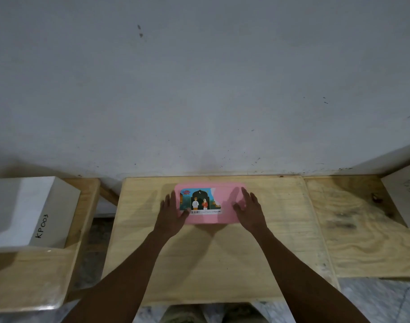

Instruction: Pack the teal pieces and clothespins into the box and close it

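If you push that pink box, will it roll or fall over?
Probably neither. The pink box lies low and flat on the wooden table, so it would likely slide rather than tip or roll. Its lid looks smooth and stiff, possibly plastic, so it may feel a little slippery under the left hand and right hand.

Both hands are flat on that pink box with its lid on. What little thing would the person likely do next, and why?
Probably press down along the lid's edges, then lift the hands away. The pink box already looks closed, with the left hand and the right hand resting open at its two ends, and no teal pieces or clothespins show on the wooden table.
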